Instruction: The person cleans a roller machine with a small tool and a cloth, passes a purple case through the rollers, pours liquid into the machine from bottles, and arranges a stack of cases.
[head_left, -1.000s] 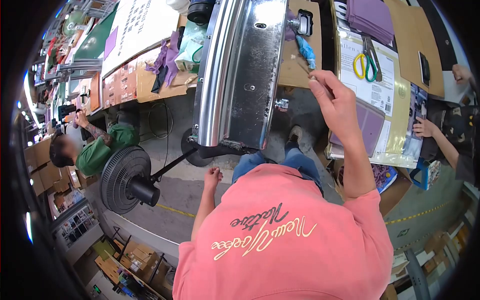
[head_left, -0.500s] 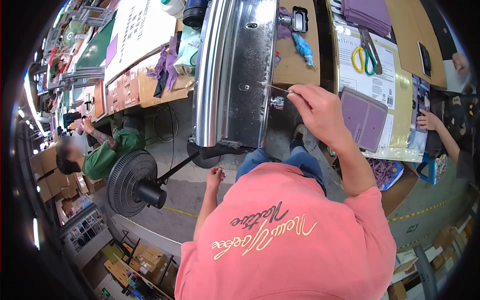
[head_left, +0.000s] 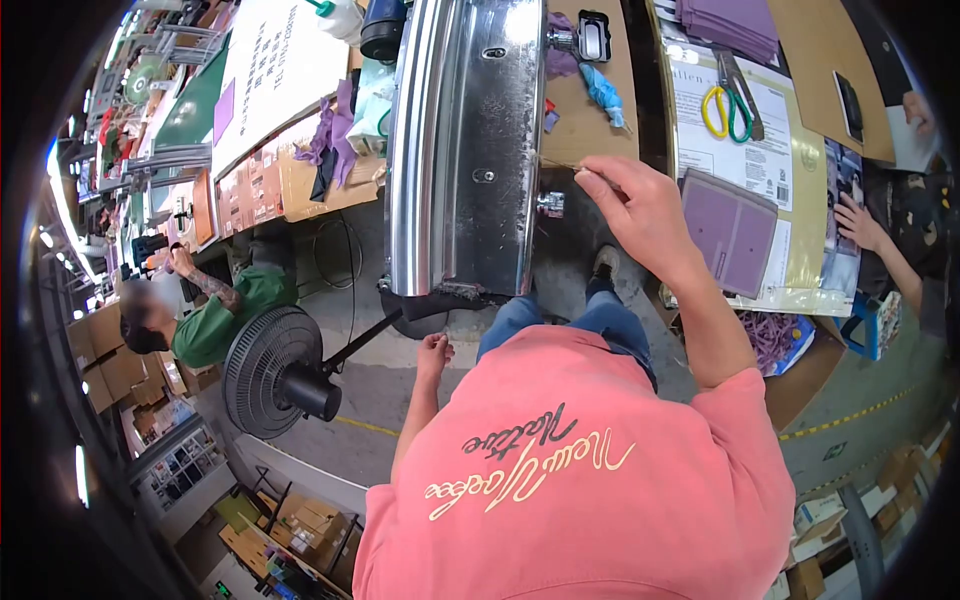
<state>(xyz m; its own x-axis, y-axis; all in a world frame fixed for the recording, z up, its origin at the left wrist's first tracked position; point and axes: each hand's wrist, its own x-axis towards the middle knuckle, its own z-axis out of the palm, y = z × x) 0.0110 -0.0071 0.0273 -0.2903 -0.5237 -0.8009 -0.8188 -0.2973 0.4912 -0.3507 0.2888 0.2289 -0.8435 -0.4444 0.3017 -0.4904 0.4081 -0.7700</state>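
Note:
My right hand point(head_left: 632, 212) pinches a thin stick point(head_left: 560, 163) between thumb and fingers. The stick's tip points at the right edge of the long metal machine point(head_left: 490, 130); whether it touches the metal I cannot tell. Pale residue marks the dark face of the machine along that edge, with a metal knob point(head_left: 550, 204) just below the stick. My left hand point(head_left: 434, 354) hangs low beside my body, fingers curled, near the fan's pole and below the machine's front end. Nothing shows in it.
A black fan point(head_left: 275, 372) stands at my left, near a person in green point(head_left: 215, 325). On the right table lie scissors point(head_left: 728, 112), a purple panel point(head_left: 728, 235) and purple sheets point(head_left: 730, 28). Another person's hand point(head_left: 858, 221) rests at that table's far edge.
My right hand has risen slightly, and the stick's tip has drawn right, from the machine's face to its edge. My left hand stays low and curled. The view has shifted a little.

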